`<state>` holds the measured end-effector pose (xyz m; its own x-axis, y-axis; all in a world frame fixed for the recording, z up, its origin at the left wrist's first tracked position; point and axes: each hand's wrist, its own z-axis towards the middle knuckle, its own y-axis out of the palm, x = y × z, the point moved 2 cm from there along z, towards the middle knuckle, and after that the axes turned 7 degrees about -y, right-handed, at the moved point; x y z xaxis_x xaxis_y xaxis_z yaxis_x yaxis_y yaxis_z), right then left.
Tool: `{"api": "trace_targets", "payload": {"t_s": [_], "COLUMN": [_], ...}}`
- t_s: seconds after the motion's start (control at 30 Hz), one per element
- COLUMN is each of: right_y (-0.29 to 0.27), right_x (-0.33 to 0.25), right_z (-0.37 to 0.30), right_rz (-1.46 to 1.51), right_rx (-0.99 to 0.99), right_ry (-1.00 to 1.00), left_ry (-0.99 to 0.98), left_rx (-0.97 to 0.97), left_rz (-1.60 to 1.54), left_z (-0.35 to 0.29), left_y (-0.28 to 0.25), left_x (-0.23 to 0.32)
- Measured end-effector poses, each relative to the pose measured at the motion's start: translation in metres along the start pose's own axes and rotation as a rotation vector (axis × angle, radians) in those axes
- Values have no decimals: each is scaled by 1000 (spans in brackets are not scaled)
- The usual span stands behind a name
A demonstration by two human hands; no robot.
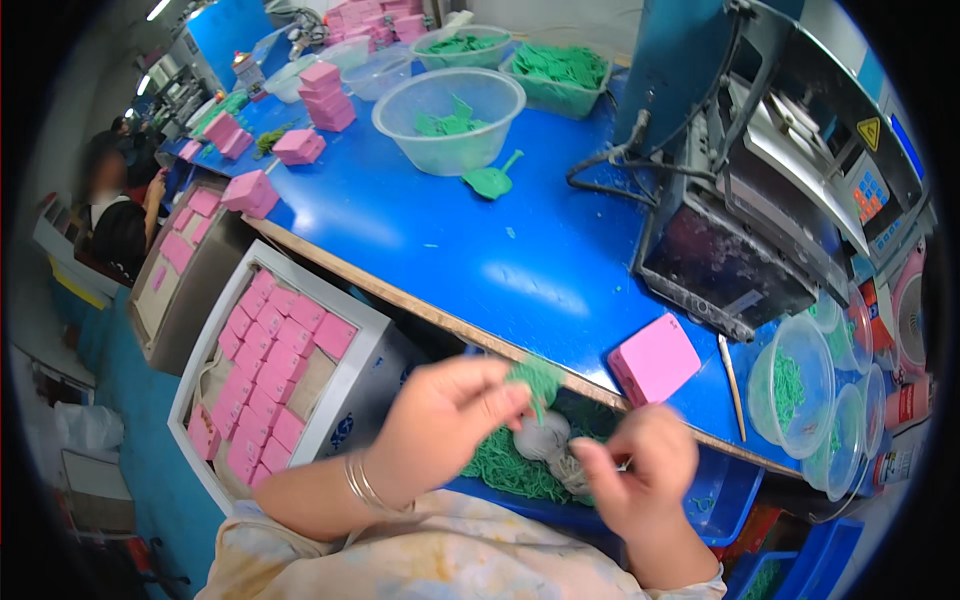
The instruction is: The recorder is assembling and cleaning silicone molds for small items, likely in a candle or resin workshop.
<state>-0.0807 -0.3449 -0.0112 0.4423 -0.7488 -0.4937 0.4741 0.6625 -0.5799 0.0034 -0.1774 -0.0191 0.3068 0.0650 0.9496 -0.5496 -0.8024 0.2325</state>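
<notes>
Between the thumb and fingers of my left hand [435,420] is a thin, flat green piece [540,378], held up just off the table's front edge. My right hand [648,465] is to the right with its fingers curled in and blurred; whatever they hold is hidden or too small to name. Below and between the hands are a rounded grey lump [542,437] and a heap of green strands [515,478] in a blue drawer-like tray [735,490]. A pink square block [655,358] lies on the blue table, beyond my right hand.
Pink blocks fill a white-framed case [375,345] at left. On the blue table [400,240] stand a clear bowl [450,100] with green pieces, a flat green piece [490,180], a black machine [720,250], a thin stick [732,385] and clear tubs [820,400]. A person [120,220] sits far left.
</notes>
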Motion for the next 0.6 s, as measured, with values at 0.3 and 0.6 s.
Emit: {"api": "trace_targets", "payload": {"t_s": [0.3, 0.6], "right_y": [-7, -7], "right_x": [24, 31], "right_z": [6, -2], "right_rz": [-394, 508], "right_rx": [-108, 113], "right_ry": [179, 220], "left_ry": [311, 577], "left_rx": [523, -221], "left_rz": [657, 946], "left_z": [115, 29], "left_y": [-93, 10], "left_x": [125, 40]}}
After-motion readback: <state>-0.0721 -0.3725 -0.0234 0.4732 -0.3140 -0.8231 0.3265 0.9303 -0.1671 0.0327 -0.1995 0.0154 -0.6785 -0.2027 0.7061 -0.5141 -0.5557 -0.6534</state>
